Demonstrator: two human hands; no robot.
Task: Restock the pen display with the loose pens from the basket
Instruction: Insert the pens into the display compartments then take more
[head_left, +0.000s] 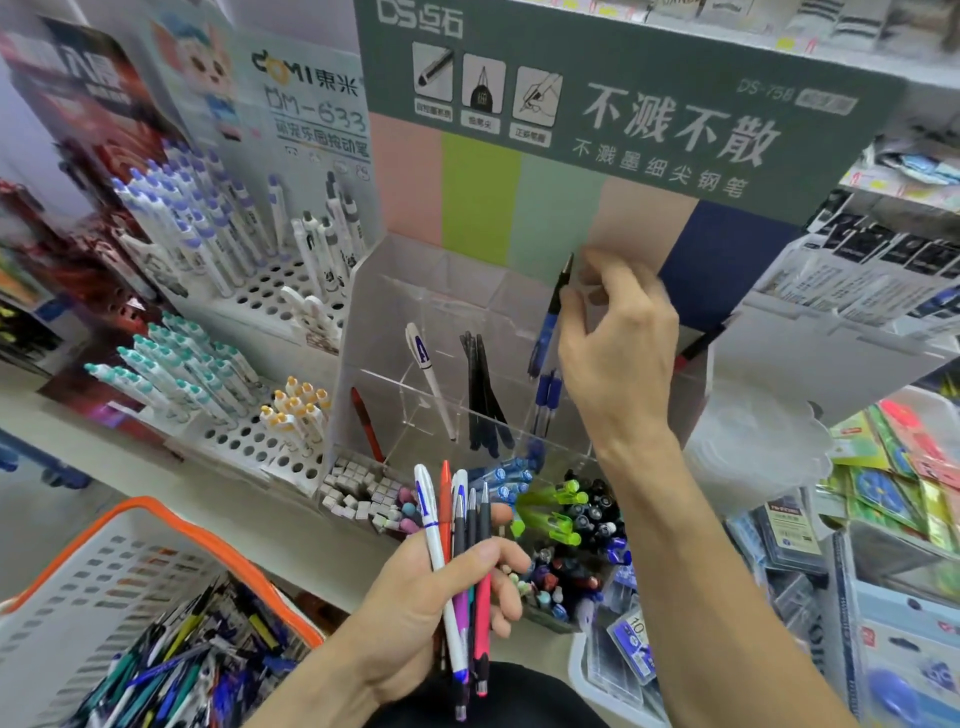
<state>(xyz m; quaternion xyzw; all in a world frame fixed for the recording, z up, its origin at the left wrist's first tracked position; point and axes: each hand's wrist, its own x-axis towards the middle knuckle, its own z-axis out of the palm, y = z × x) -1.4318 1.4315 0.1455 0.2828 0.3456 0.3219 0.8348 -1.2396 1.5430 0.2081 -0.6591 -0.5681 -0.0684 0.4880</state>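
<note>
Blue pen stands tilted, tip down, above the clear acrylic display, over its right compartment holding two more blue pens. A fanned bunch of pens sits upright. Basket, white with orange rim, lower left, heaped with loose pens.

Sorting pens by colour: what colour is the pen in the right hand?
Blue with a black top; the pen shows in the head view, pinched by the right hand.

Bright, even indoor light, no hard shadows. Soft white glare on the clear acrylic pen display. Strong wide-angle bending toward 9 and 3 o'clock. Motion blur at 9, 12 and 3 o'clock edges; sharper in the centre.
</note>
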